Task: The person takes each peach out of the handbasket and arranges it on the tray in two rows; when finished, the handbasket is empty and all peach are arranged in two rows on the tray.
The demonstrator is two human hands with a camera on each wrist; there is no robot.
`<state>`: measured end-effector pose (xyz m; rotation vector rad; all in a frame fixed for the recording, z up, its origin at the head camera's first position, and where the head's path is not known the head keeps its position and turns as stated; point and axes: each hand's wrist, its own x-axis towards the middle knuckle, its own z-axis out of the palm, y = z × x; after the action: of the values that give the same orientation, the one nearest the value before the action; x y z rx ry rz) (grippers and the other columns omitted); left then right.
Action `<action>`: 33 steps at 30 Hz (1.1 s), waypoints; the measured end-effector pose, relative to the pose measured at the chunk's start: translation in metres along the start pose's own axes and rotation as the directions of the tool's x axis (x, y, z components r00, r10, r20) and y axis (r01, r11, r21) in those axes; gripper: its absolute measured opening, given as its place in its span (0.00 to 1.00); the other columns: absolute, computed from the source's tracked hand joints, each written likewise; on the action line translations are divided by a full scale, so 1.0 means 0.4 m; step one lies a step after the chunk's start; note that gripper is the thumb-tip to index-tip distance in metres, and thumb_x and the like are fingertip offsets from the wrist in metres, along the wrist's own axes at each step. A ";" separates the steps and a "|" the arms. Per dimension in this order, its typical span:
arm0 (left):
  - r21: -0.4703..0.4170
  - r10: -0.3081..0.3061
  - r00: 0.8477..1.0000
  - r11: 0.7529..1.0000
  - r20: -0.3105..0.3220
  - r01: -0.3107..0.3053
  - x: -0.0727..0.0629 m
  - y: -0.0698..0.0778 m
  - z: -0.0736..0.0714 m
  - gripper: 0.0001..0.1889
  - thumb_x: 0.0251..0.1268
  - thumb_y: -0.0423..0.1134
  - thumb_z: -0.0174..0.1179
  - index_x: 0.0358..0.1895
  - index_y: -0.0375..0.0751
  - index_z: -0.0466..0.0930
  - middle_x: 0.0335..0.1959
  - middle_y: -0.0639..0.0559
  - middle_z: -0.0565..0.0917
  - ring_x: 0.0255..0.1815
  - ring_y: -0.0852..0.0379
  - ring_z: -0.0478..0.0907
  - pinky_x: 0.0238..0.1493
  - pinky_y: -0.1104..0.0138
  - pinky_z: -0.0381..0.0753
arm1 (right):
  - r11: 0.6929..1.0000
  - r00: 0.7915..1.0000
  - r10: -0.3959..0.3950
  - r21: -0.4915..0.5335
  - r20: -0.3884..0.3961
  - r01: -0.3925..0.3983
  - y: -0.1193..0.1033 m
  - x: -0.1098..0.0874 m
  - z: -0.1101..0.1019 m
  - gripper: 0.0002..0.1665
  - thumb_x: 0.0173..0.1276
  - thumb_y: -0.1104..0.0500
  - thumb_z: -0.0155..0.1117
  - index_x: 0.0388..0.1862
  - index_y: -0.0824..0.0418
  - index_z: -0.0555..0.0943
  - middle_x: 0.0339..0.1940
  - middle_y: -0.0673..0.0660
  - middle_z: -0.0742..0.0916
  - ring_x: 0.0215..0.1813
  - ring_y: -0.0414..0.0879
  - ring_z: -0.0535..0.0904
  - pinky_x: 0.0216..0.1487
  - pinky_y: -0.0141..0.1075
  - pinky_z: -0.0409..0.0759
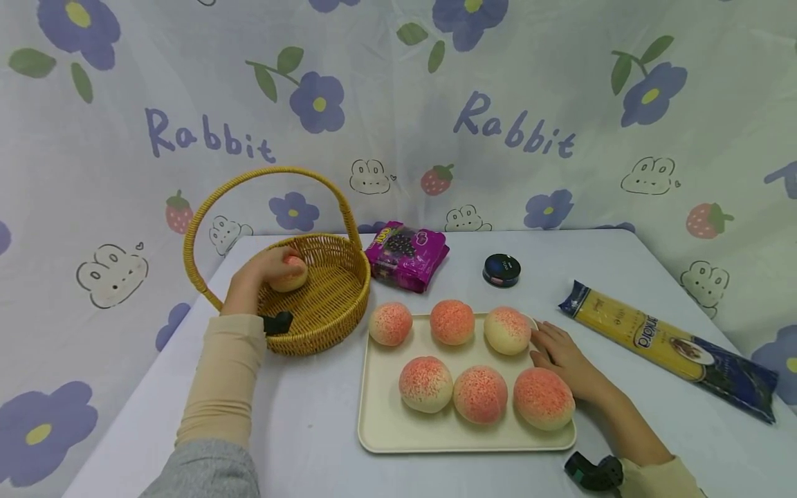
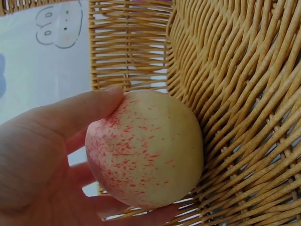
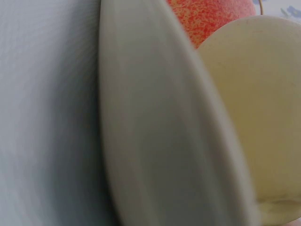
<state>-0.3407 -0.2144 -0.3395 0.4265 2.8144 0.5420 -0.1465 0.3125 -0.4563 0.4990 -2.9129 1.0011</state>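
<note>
Inside the wicker basket [image 1: 330, 321], near its left wall, my left hand [image 1: 257, 273] grips a peach [image 1: 290, 278]. In the left wrist view thumb and fingers lie around that peach [image 2: 150, 150], which is close against the woven wall. My right hand [image 1: 569, 363] rests at the right edge of a cream tray [image 1: 461, 440], its fingers fairly straight beside the back-right peach [image 1: 507, 330]. Whether they touch that peach is unclear. Two rows of peaches lie on the tray, among them a front-right peach [image 1: 544, 399]. The right wrist view mostly shows the tray's side [image 3: 164, 132].
Behind the tray lie a purple snack bag [image 1: 407, 256] and a round dark tin [image 1: 501, 270]. A long yellow and blue pasta packet [image 1: 669, 346] lies at the right. The basket's tall handle [image 1: 274, 170] arches over its opening. A patterned curtain [image 1: 386, 90] hangs behind the white table.
</note>
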 end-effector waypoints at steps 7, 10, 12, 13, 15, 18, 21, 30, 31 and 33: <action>-0.013 0.023 1.000 1.000 0.000 -0.023 0.007 -0.005 0.005 0.26 0.63 0.44 0.53 0.60 0.31 0.65 0.52 0.33 0.71 0.51 0.38 0.68 0.51 0.47 0.65 | 1.000 1.000 -0.006 0.000 -0.004 0.006 0.001 -0.001 0.000 0.29 0.70 0.55 0.50 0.65 0.68 0.64 0.67 0.70 0.62 0.68 0.68 0.48 0.60 0.65 0.48; -0.008 0.018 1.000 1.000 0.002 -0.018 0.006 -0.005 0.006 0.26 0.62 0.45 0.54 0.59 0.33 0.66 0.51 0.33 0.71 0.50 0.39 0.68 0.50 0.47 0.66 | 1.000 1.000 -0.007 -0.002 -0.006 0.007 0.001 0.000 0.001 0.28 0.70 0.55 0.50 0.64 0.69 0.64 0.67 0.70 0.62 0.68 0.68 0.48 0.60 0.65 0.48; -0.008 0.007 1.000 1.000 0.005 -0.007 0.005 -0.005 0.006 0.26 0.61 0.45 0.55 0.59 0.34 0.66 0.51 0.34 0.71 0.50 0.39 0.68 0.49 0.48 0.66 | 1.000 1.000 -0.002 -0.002 -0.004 0.002 0.001 0.000 0.001 0.29 0.70 0.55 0.50 0.65 0.68 0.64 0.67 0.70 0.62 0.68 0.68 0.48 0.60 0.65 0.48; -0.009 0.004 1.000 1.000 0.007 -0.004 0.005 -0.005 0.006 0.26 0.61 0.45 0.55 0.59 0.34 0.67 0.51 0.34 0.71 0.50 0.39 0.68 0.49 0.48 0.66 | 1.000 1.000 0.000 -0.003 -0.003 0.000 0.000 0.000 0.001 0.29 0.70 0.55 0.49 0.65 0.68 0.64 0.67 0.70 0.62 0.68 0.68 0.48 0.60 0.65 0.48; -0.013 -0.003 1.000 1.000 0.014 0.004 0.005 -0.006 0.007 0.26 0.61 0.45 0.55 0.59 0.35 0.67 0.51 0.35 0.71 0.50 0.40 0.68 0.49 0.47 0.66 | 1.000 1.000 0.008 -0.004 0.001 -0.008 -0.001 0.000 0.000 0.29 0.70 0.54 0.49 0.65 0.68 0.64 0.67 0.70 0.62 0.68 0.68 0.48 0.60 0.65 0.48; -0.010 -0.004 0.999 1.000 0.038 0.005 0.007 -0.007 0.009 0.26 0.61 0.45 0.54 0.60 0.36 0.66 0.52 0.34 0.71 0.51 0.39 0.67 0.49 0.47 0.66 | 1.000 1.000 0.014 -0.006 0.002 -0.014 -0.003 0.001 0.000 0.29 0.70 0.54 0.49 0.65 0.68 0.64 0.68 0.70 0.62 0.68 0.68 0.48 0.60 0.65 0.48; -0.008 -0.008 0.998 1.000 0.066 0.008 0.007 -0.007 0.009 0.27 0.62 0.44 0.53 0.62 0.37 0.64 0.54 0.34 0.70 0.52 0.38 0.66 0.50 0.47 0.65 | 1.000 1.000 0.017 -0.005 0.004 -0.017 -0.004 0.001 -0.002 0.29 0.70 0.54 0.49 0.65 0.67 0.63 0.68 0.70 0.62 0.68 0.67 0.48 0.60 0.65 0.48; 0.014 -0.019 0.996 1.000 0.085 0.018 0.002 0.001 0.008 0.25 0.61 0.43 0.52 0.62 0.41 0.65 0.56 0.35 0.69 0.53 0.38 0.65 0.49 0.48 0.66 | 1.000 1.000 0.020 -0.007 0.013 -0.020 -0.005 0.001 -0.004 0.29 0.70 0.55 0.49 0.65 0.68 0.63 0.68 0.70 0.61 0.68 0.68 0.48 0.60 0.65 0.48; 0.018 -0.023 0.996 1.000 0.082 0.022 0.001 0.002 0.009 0.25 0.61 0.43 0.52 0.62 0.42 0.66 0.56 0.36 0.69 0.53 0.39 0.66 0.48 0.49 0.66 | 1.000 1.000 0.020 -0.006 0.012 -0.020 -0.005 0.001 -0.004 0.29 0.70 0.55 0.49 0.65 0.68 0.63 0.68 0.70 0.61 0.68 0.68 0.48 0.60 0.65 0.48; 0.025 -0.028 0.996 0.999 0.081 0.026 0.000 0.003 0.010 0.25 0.61 0.43 0.52 0.62 0.43 0.66 0.55 0.36 0.70 0.52 0.40 0.66 0.47 0.50 0.67 | 1.000 1.000 0.022 -0.005 0.012 -0.022 -0.005 0.001 -0.003 0.29 0.70 0.55 0.49 0.65 0.67 0.63 0.68 0.70 0.61 0.68 0.68 0.48 0.60 0.65 0.48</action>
<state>-0.3391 -0.2119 -0.3426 0.4057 2.7471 0.4745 -0.1465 0.3116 -0.4543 0.4751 -2.9372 0.9964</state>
